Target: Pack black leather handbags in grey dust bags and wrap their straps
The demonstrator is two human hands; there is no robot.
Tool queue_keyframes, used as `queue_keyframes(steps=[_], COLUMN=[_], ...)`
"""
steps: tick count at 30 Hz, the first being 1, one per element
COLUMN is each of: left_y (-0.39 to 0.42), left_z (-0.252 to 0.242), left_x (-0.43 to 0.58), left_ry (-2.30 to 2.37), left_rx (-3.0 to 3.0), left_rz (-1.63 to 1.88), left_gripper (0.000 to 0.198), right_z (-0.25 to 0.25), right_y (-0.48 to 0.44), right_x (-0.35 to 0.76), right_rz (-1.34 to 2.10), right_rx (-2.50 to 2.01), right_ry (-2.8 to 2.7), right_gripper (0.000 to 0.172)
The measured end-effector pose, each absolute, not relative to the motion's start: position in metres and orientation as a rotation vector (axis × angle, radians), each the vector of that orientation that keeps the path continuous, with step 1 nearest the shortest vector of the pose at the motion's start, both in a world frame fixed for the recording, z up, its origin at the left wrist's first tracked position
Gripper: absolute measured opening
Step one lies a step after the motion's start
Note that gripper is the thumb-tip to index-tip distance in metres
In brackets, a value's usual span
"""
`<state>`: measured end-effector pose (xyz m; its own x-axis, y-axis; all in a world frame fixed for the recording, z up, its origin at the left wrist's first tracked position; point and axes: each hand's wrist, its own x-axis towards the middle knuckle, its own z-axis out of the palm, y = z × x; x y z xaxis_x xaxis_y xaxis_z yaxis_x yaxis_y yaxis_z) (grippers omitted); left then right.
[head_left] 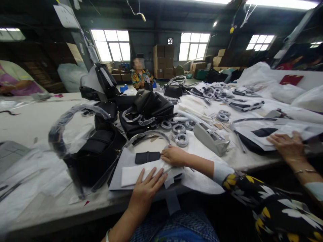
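**Left hand pressing folded paper flat at the packing table**

The person's left hand (146, 190) is lying palm down, fully open with the fingers spread, and is gripping nothing. It is pressing on a folded white paper (130, 176) at the near edge of the table (30, 117). The right hand is not showing anywhere in the view, so its state cannot be told.

The folded white paper is resting on a grey sheet (121, 161), just below a small black piece (147, 157) that is lying flat on the same sheet. A co-worker in a floral sleeve is reaching in from the right. One of the co-worker's hands (174, 156) is resting, fingers curled, on the far end of the paper, beside the black piece and just beyond the person's fingertips. The co-worker's other hand (287, 144) is lying open on a white packet (277, 132), well apart to the right.

A black handbag (97, 158) is standing just left of the grey sheet, with its plastic-wrapped handle (63, 124) arching up. Behind the sheet, coiled wrapped straps (181, 139) are lying in a cluster near a grey tape dispenser (210, 138). Another person (140, 77) is sitting at the far end of the table.
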<state>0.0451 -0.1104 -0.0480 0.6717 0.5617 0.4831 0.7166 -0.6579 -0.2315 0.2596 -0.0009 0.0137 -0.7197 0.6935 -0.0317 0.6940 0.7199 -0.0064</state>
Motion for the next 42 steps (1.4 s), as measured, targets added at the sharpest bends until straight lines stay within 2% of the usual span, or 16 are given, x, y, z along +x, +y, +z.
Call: queue_keyframes(steps=[4,6,8,15,18,23,29,33,38,42], left_y=[-0.112,-0.112,-0.112,-0.117,-0.121,-0.121,-0.119,-0.119,-0.120,-0.120], left_z=[-0.047,-0.048,-0.049,-0.035,-0.027,-0.041,-0.062,-0.063,-0.066,-0.067], left_x=[0.047,0.047,0.047,0.050,0.058,0.072,0.073,0.073,0.073,0.073], left_ry=[-1.029,-1.058,-1.083,-1.219,-1.311,-1.290,-1.179,-1.152,-1.167,-1.169], left_rx=[-2.534,-2.562,-2.590,-2.766,-2.782,-2.526,-2.420,-2.410,-2.459,-2.461], left_rz=[-0.559,-0.573,-0.582,-0.591,-0.679,-0.926,-0.952,-0.969,-0.967,-0.971], left_gripper=[0.050,0.048,0.049,0.062,0.060,0.031,0.036,0.035,0.035,0.036], right_z=[0.001,-0.008,-0.020,-0.054,-0.058,-0.058,-0.042,-0.044,-0.076,-0.094], right_y=[-0.046,-0.068,-0.082,-0.085,-0.085,-0.086,-0.097,-0.131,-0.164,-0.151], right_x=[0.283,0.290,0.293,0.294,0.294,0.293,0.296,0.310,0.310,0.293], right_rz=[-0.159,-0.203,-0.186,-0.046,0.003,-0.005,-0.111,-0.026,0.165,0.257], right_rx=[1.213,1.293,1.355,1.383,1.379,1.401,1.428,1.432,1.162,1.121], right_ry=[3.102,3.217,3.273,3.363,3.382,3.389,3.413,3.484,3.451,3.571], right_gripper=[0.034,0.044,0.054,0.063,0.062,0.059,0.061,0.063,0.056,0.040])
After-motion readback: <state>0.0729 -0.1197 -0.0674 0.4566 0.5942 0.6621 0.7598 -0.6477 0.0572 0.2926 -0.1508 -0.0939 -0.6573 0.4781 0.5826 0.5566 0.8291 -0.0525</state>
